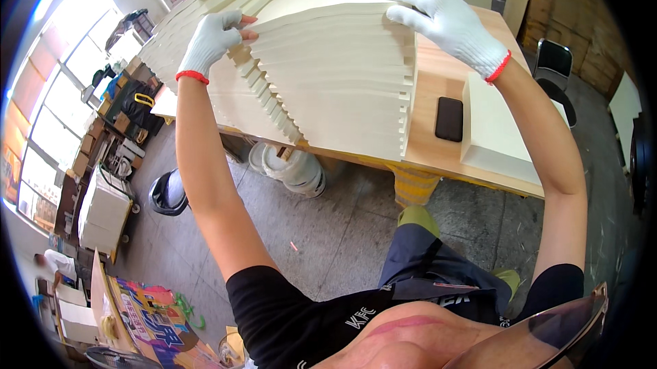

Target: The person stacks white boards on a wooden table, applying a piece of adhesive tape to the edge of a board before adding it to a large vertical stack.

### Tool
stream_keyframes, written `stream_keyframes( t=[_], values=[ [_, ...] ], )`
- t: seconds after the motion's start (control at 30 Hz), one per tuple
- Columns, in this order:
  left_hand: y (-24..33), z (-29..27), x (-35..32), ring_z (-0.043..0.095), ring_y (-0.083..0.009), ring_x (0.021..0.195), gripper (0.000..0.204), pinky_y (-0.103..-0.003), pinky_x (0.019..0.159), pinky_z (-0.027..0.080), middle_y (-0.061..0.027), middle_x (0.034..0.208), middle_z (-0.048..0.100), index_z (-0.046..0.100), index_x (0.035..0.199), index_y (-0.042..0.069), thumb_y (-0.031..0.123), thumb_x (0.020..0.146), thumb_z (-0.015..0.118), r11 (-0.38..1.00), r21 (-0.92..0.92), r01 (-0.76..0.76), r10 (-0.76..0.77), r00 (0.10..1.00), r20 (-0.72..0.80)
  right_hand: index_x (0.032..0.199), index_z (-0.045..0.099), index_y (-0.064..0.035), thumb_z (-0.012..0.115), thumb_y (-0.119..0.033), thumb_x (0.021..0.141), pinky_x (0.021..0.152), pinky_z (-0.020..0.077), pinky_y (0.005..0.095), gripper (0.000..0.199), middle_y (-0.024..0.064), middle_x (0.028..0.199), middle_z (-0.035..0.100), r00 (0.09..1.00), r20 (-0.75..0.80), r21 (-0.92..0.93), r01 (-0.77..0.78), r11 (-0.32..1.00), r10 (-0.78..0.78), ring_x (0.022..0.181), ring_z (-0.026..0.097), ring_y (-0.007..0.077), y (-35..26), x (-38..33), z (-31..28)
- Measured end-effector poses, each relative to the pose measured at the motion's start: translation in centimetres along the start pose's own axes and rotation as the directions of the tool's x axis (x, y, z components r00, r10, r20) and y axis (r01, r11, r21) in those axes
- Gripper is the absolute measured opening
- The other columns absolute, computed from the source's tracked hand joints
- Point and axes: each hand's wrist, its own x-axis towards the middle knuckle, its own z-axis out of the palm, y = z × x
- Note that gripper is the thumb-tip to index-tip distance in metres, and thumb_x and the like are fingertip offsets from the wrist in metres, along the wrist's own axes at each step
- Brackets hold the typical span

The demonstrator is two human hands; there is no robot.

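Note:
A tall stack of large cream-white paper or card sheets (335, 74) stands on a wooden table, its front edges layered in notched steps. My left hand (213, 40), in a white knit glove with a red cuff and bare fingertips, pinches sheets at the stack's upper left front corner. On the upper right corner rests my right hand (445, 23), gloved alike, its fingers stretched out and apart along the top sheet. Directly left of this stack are further stacks of similar sheets (171, 40).
A dark phone (449, 119) lies on the tabletop (438, 61) beside a lower white stack (496, 129). White buckets (298, 170) stand beneath the table. Behind to the right is a black chair (553, 61); a loaded trolley (102, 211) stands at far left.

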Motion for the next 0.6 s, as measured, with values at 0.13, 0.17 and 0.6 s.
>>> stream_keyframes(
  t=[0.13,0.17,0.6],
  values=[
    [-0.3,0.1,-0.3,0.06,-0.0068,0.075,0.028,-0.026,0.067,0.047,-0.0045,0.086,0.075,0.074,0.108,0.002,0.009,0.081,0.068,1.0,-0.028,0.012,-0.013,1.0,-0.019,0.131,0.063,-0.0184,0.054,-0.036,0.101,0.084,0.0525,0.0325,0.036,0.0134,0.096,0.072,1.0,0.014,-0.124,0.021,0.992,-0.02,0.089,0.069,0.0249,0.0,-0.1,0.0],
    [-0.4,0.3,-0.3,0.059,-0.0068,0.075,0.027,-0.026,0.066,0.047,-0.0044,0.087,0.075,0.073,0.106,0.001,0.01,0.08,0.07,1.0,-0.014,0.008,-0.009,0.999,-0.038,0.131,0.063,-0.0186,0.053,-0.036,0.101,0.082,0.0528,0.0329,0.036,0.0132,0.096,0.072,0.999,0.007,-0.108,0.042,0.993,-0.042,0.089,0.069,0.0254,-0.2,-0.3,-0.1],
    [9.5,1.4,-1.8,0.065,-0.0325,0.096,0.025,-0.038,0.085,0.05,-0.0146,0.105,0.07,0.074,0.101,0.006,0.025,0.084,0.075,0.768,0.634,-0.09,0.338,0.898,-0.282,0.135,0.056,-0.0113,0.057,-0.045,0.096,0.061,0.0507,0.0378,0.052,0.0097,0.08,0.064,0.983,-0.151,-0.313,0.055,0.948,-0.107,0.068,0.064,0.0255,-3.7,-5.7,-0.3]
  ],
)
